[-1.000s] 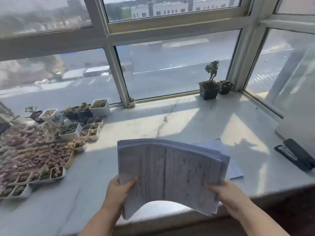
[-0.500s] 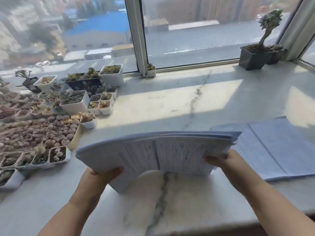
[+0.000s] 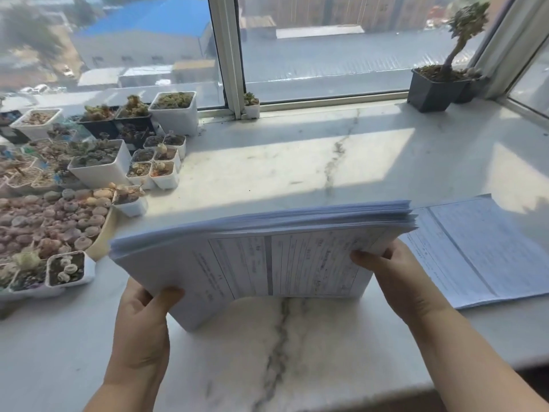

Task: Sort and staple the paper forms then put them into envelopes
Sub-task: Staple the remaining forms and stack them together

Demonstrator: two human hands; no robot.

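Your stack of forms (image 3: 267, 257) is pale bluish-white with grey printed grids, like the loose sheets (image 3: 481, 251). The table (image 3: 267, 162) is white marble with grey veins. Small pots (image 3: 175, 111) are white; one pot (image 3: 430, 90) is black.

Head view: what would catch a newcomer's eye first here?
The thick paper stack, held at centre above the marble sill, with the left hand and right hand gripping its two ends. To the left sits a crowd of small succulent pots; loose forms lie flat at right.
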